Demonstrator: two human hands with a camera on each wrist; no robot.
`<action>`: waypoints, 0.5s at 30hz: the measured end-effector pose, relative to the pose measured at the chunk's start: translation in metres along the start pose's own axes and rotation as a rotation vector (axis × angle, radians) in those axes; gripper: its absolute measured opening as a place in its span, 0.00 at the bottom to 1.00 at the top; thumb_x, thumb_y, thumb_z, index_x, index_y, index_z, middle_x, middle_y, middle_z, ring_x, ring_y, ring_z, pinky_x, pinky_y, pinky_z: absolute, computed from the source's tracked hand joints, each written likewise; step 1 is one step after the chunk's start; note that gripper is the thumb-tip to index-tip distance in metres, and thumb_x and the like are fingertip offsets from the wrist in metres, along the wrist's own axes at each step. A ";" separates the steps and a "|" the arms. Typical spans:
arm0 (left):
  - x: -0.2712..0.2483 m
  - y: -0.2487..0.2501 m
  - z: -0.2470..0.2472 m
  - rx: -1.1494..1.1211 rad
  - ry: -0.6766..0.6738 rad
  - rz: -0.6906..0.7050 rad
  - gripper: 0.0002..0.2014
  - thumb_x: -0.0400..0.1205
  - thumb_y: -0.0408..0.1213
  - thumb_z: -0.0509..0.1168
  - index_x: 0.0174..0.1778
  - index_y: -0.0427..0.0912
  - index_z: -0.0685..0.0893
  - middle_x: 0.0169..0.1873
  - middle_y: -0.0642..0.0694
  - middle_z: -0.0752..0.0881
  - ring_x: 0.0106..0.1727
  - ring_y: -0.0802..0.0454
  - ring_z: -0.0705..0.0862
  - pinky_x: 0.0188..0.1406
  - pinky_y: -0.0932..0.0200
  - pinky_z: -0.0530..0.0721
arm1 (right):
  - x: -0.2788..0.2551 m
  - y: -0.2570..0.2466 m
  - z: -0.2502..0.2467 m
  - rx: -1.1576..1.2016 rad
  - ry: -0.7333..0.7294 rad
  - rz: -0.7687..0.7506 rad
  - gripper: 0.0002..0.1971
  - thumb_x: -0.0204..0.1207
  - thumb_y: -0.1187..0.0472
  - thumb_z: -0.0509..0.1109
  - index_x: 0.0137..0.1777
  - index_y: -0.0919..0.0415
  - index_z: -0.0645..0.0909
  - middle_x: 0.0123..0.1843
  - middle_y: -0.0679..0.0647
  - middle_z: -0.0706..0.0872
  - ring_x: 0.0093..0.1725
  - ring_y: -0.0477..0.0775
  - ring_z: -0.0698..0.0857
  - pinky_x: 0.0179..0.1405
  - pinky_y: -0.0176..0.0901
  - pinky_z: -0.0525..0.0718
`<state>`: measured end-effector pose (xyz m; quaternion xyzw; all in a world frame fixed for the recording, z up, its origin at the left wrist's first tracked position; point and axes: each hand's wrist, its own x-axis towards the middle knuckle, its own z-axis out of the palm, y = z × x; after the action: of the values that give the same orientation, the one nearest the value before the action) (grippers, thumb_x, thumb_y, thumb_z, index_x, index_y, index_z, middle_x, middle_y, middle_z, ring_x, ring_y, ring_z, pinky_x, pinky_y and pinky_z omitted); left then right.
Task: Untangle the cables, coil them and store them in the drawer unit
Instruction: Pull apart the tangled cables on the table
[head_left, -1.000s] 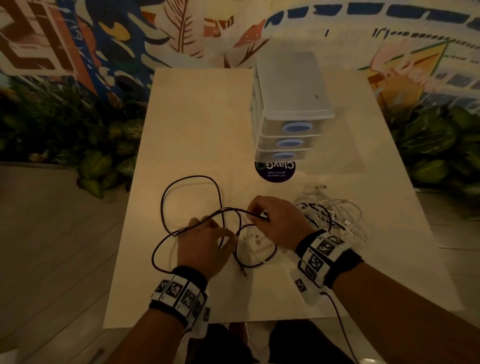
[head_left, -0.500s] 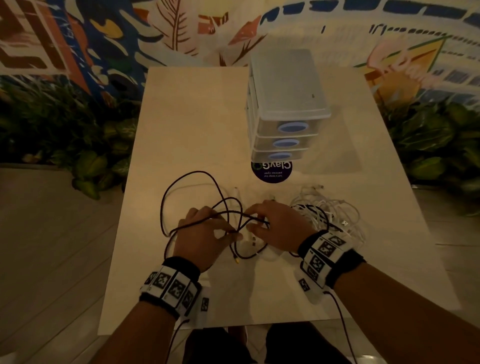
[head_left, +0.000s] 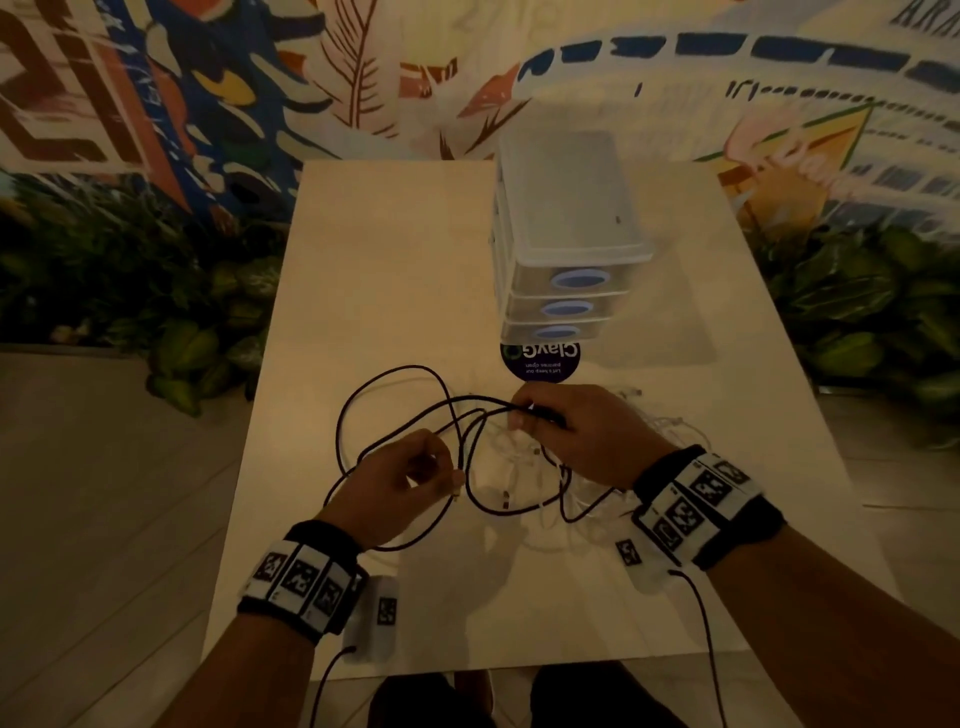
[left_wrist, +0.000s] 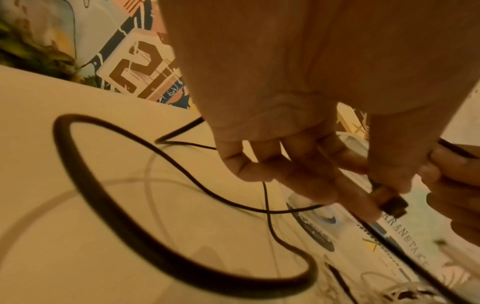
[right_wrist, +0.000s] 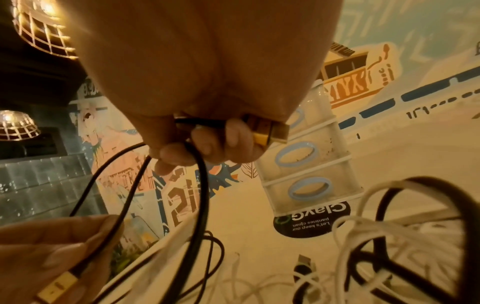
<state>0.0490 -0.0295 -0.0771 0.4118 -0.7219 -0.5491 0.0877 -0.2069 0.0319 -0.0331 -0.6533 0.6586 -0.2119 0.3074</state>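
Two hands work over the table (head_left: 395, 270), nearer than the drawer unit (head_left: 566, 234). In the head view bare tabletop lies left of the unit out to the table's left edge, and the near edge runs just behind both wrists. The black cable (head_left: 358, 400) loops left and nearer from the unit; white cables (head_left: 550, 499) lie nearer than the unit, mostly under the right hand (head_left: 587, 436). That hand grips black strands, fingers curled. The left hand (head_left: 395, 483) pinches a cable end, lifted off the table.

From the left wrist, the left hand (left_wrist: 298, 144) curls its fingertips (left_wrist: 322, 191) round a black plug (left_wrist: 392, 203); black cable (left_wrist: 109, 205) sweeps over bare table to the left.

From the right wrist, the right hand (right_wrist: 202, 102) is clenched on black cable (right_wrist: 200, 185) and a gold-tipped plug (right_wrist: 270, 131), in front of the unit (right_wrist: 303, 160). White cables (right_wrist: 363, 236) pile nearer than the unit, beside a round sticker (right_wrist: 311, 220).
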 end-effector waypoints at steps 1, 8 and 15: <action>-0.001 0.002 -0.001 -0.045 0.009 -0.001 0.09 0.81 0.46 0.74 0.49 0.49 0.81 0.41 0.45 0.92 0.45 0.45 0.89 0.57 0.42 0.85 | -0.002 -0.003 -0.003 0.042 0.004 0.000 0.07 0.87 0.49 0.66 0.52 0.46 0.84 0.31 0.36 0.82 0.32 0.39 0.81 0.32 0.28 0.72; 0.002 0.025 -0.014 -0.130 0.034 0.013 0.13 0.80 0.44 0.70 0.60 0.63 0.86 0.38 0.39 0.85 0.40 0.35 0.82 0.48 0.39 0.83 | 0.002 -0.013 -0.016 0.148 0.007 -0.038 0.08 0.88 0.50 0.66 0.53 0.50 0.85 0.35 0.38 0.85 0.36 0.41 0.84 0.35 0.31 0.77; 0.015 0.039 0.010 0.258 0.148 0.061 0.54 0.58 0.75 0.76 0.81 0.64 0.64 0.59 0.63 0.77 0.46 0.66 0.77 0.47 0.67 0.79 | 0.007 -0.018 -0.017 0.214 -0.003 -0.048 0.07 0.89 0.52 0.65 0.56 0.51 0.83 0.35 0.48 0.87 0.35 0.41 0.85 0.37 0.28 0.78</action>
<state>0.0143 -0.0303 -0.0515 0.4367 -0.7902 -0.4172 0.1037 -0.2050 0.0219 -0.0094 -0.6326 0.6158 -0.2873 0.3714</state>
